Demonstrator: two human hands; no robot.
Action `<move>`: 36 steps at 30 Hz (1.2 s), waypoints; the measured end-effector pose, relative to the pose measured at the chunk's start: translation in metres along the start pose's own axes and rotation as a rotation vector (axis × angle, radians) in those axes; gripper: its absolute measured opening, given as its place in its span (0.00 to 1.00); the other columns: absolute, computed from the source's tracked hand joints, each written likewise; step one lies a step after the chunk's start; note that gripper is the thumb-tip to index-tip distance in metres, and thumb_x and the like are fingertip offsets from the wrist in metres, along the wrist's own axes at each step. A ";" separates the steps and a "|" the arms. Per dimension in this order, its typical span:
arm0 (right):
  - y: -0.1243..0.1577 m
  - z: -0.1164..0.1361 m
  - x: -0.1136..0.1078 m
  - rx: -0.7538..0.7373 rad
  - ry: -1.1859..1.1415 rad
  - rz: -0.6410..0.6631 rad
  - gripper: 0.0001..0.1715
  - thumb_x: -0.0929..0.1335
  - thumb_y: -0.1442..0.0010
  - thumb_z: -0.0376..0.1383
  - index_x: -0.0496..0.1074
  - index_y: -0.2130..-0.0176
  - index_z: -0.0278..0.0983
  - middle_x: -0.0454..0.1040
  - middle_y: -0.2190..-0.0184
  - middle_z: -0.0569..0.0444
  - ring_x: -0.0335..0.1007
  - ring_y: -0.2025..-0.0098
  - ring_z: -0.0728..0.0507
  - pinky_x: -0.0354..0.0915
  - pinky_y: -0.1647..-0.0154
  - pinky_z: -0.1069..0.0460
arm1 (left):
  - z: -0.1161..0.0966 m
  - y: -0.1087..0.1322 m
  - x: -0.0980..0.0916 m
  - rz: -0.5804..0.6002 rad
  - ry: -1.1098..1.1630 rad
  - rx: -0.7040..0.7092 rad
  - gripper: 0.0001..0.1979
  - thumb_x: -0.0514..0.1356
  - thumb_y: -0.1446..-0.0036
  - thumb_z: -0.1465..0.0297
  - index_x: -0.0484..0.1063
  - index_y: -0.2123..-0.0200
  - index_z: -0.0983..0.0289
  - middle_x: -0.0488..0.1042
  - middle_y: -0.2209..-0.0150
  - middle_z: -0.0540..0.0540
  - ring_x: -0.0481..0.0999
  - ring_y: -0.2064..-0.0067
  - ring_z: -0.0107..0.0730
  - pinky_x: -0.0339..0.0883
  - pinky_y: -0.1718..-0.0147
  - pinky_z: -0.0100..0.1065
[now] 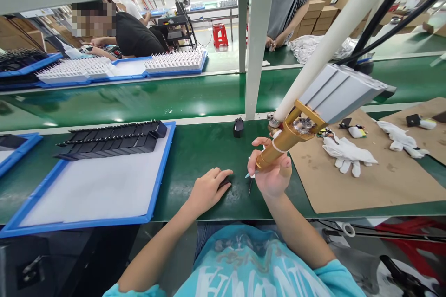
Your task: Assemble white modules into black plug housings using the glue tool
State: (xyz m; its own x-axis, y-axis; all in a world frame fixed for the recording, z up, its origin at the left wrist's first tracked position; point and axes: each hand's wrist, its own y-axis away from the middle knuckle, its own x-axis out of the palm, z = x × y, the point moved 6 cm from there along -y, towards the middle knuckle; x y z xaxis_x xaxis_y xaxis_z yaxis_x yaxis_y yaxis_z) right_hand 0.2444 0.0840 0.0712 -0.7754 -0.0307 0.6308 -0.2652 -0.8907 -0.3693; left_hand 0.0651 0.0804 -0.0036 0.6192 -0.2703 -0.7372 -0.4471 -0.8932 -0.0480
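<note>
My right hand (271,171) is closed around the brass-coloured barrel of a hanging tool (287,139). The tool's thin tip (250,186) points down at the green bench. A white tube (334,37) and black cables run up from the tool to the upper right. My left hand (208,189) lies on the bench with its fingers curled over a small black part (225,181), pressing it down just left of the tool tip. Another small black part (238,127) stands on the bench further back.
A blue tray (97,185) with a white liner holds rows of black parts (114,138) at the left. Brown cardboard (351,176) with white gloves (344,153) lies at the right. Behind a post (256,46) runs a green conveyor; two other people work beyond it.
</note>
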 end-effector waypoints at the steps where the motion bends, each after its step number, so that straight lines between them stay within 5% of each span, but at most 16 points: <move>1: 0.000 0.001 0.000 -0.006 -0.001 -0.002 0.25 0.63 0.43 0.57 0.60 0.54 0.45 0.71 0.60 0.55 0.66 0.85 0.52 0.57 0.89 0.55 | 0.005 0.000 -0.001 -0.022 0.177 -0.081 0.16 0.58 0.40 0.60 0.68 0.50 0.55 0.71 0.63 0.52 0.72 0.62 0.34 0.67 0.67 0.30; 6: 0.001 0.003 -0.003 -0.018 0.034 -0.015 0.22 0.63 0.42 0.56 0.60 0.56 0.44 0.71 0.59 0.55 0.66 0.84 0.52 0.57 0.89 0.55 | 0.017 0.004 0.002 -0.094 1.210 -0.414 0.21 0.58 0.43 0.53 0.63 0.50 0.57 0.69 0.70 0.50 0.67 0.75 0.27 0.56 0.83 0.24; 9: 0.001 0.004 -0.006 -0.005 0.060 -0.031 0.24 0.63 0.43 0.56 0.61 0.55 0.44 0.70 0.59 0.55 0.66 0.84 0.52 0.57 0.89 0.55 | 0.013 0.004 0.000 -0.096 1.477 -0.439 0.21 0.62 0.46 0.55 0.65 0.53 0.59 0.67 0.72 0.50 0.68 0.74 0.26 0.56 0.83 0.23; 15: 0.000 0.007 -0.010 0.003 0.072 -0.036 0.25 0.64 0.44 0.57 0.62 0.54 0.45 0.70 0.59 0.55 0.66 0.84 0.52 0.58 0.88 0.54 | 0.010 0.006 -0.011 -0.093 1.575 -0.353 0.19 0.64 0.47 0.58 0.66 0.55 0.57 0.67 0.70 0.50 0.69 0.71 0.26 0.60 0.79 0.24; 23: -0.002 0.009 -0.016 -0.021 0.039 -0.034 0.22 0.64 0.43 0.54 0.64 0.54 0.45 0.71 0.60 0.55 0.66 0.84 0.51 0.58 0.88 0.53 | 0.008 0.006 -0.023 -0.118 1.393 -0.180 0.21 0.64 0.48 0.55 0.64 0.55 0.57 0.67 0.69 0.50 0.70 0.73 0.28 0.62 0.77 0.27; 28: -0.002 0.010 -0.019 -0.012 0.030 -0.039 0.23 0.65 0.43 0.55 0.66 0.54 0.45 0.71 0.59 0.54 0.67 0.84 0.50 0.57 0.87 0.53 | 0.014 0.014 -0.034 -0.164 1.040 -0.218 0.21 0.61 0.44 0.53 0.64 0.51 0.57 0.69 0.67 0.51 0.71 0.69 0.30 0.64 0.72 0.29; 31: -0.002 0.009 -0.022 -0.012 0.021 -0.051 0.23 0.65 0.44 0.54 0.67 0.54 0.45 0.71 0.59 0.54 0.67 0.84 0.50 0.57 0.87 0.53 | 0.031 0.012 -0.065 -0.244 0.404 -0.214 0.20 0.58 0.41 0.56 0.65 0.48 0.57 0.72 0.62 0.54 0.72 0.63 0.36 0.65 0.63 0.35; 36: -0.003 0.008 -0.024 -0.031 0.015 -0.046 0.24 0.66 0.44 0.54 0.68 0.53 0.45 0.72 0.60 0.54 0.68 0.82 0.50 0.58 0.88 0.53 | 0.086 -0.012 -0.144 -0.487 -0.745 -0.202 0.21 0.54 0.39 0.56 0.70 0.51 0.63 0.75 0.60 0.63 0.69 0.52 0.51 0.58 0.52 0.47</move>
State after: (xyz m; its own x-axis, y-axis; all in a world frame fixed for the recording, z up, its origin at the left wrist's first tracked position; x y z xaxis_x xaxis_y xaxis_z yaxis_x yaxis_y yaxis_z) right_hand 0.2686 0.0842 0.0627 -0.7705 0.0171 0.6372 -0.3184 -0.8763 -0.3615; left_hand -0.0738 0.1612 0.0456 0.1016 0.3923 -0.9142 -0.0807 -0.9127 -0.4007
